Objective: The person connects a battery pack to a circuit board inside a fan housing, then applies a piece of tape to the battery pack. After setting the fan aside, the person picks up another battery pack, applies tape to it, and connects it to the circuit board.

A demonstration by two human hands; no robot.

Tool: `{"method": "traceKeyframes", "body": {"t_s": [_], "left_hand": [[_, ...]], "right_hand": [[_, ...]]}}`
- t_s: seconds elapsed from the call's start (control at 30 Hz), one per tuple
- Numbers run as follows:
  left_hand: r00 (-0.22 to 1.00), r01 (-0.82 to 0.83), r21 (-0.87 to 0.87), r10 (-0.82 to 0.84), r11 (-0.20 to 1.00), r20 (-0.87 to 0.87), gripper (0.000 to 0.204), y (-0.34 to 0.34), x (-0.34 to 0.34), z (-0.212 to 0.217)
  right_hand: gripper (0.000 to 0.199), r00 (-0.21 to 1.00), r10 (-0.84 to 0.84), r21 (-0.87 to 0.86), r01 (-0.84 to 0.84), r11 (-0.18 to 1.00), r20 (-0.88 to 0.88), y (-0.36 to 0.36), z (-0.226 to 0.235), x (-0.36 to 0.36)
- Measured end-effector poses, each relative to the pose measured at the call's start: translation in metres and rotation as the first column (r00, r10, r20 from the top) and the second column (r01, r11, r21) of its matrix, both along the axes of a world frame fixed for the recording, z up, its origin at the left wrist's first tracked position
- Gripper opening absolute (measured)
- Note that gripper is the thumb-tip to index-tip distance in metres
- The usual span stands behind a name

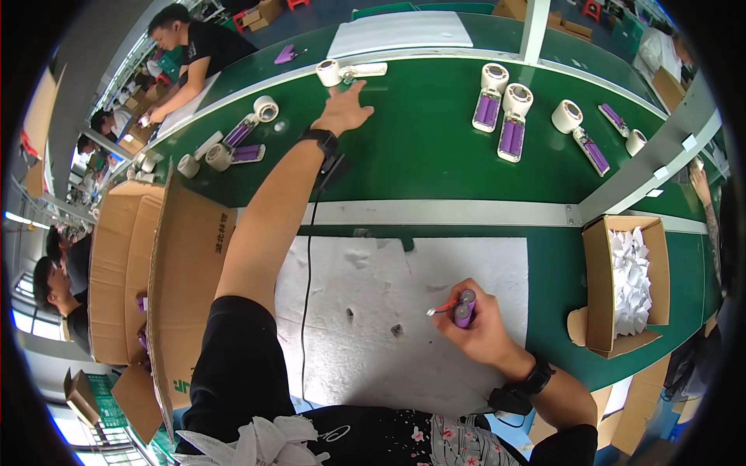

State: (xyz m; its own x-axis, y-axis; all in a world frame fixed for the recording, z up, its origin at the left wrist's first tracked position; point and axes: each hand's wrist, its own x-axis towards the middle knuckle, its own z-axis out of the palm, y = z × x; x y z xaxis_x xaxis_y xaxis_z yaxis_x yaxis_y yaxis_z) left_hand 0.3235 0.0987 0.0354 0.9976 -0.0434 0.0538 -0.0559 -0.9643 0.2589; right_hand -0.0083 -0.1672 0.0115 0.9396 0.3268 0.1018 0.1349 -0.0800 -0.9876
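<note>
My right hand (480, 326) is closed around a purple battery pack (465, 309) with short red and dark wires, above a white foam mat (365, 311). My left arm stretches far forward over the green bench. The fingers of my left hand (342, 111) are spread, and their tips reach a white round-headed device (329, 72) with a white handle lying sideways. Whether the fingertips touch it I cannot tell. Between its head and handle some small greenish parts show.
Similar white devices with purple cells in their handles lie at the right (513, 140) and left (241, 136) of the bench. A cardboard box (194, 279) stands left; a smaller box (598, 295) with white paper pieces stands right. A metal post (660, 163) rises there. A co-worker (202, 46) sits far left.
</note>
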Motion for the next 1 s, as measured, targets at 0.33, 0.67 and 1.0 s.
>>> {"method": "traceKeyframes", "body": {"t_s": [0.33,0.67,1.0], "left_hand": [[0.982,-0.190,-0.013,0.190,0.982,0.000,0.062,0.004,0.104,-0.021],[0.952,0.075,-0.416,-0.190,0.906,-0.241,0.044,0.003,0.017,0.014],[0.651,0.014,-0.787,-0.603,0.617,-0.461,0.020,-0.050,-0.221,0.035]], "right_hand": [[0.026,0.998,-0.006,-0.033,0.004,0.999,-0.062,-0.002,0.000,0.004],[0.025,0.998,-0.022,-0.039,0.020,0.999,-0.066,-0.003,-0.001,0.003],[0.019,0.871,-0.243,0.479,0.445,0.756,-0.426,0.014,0.006,0.002]]}}
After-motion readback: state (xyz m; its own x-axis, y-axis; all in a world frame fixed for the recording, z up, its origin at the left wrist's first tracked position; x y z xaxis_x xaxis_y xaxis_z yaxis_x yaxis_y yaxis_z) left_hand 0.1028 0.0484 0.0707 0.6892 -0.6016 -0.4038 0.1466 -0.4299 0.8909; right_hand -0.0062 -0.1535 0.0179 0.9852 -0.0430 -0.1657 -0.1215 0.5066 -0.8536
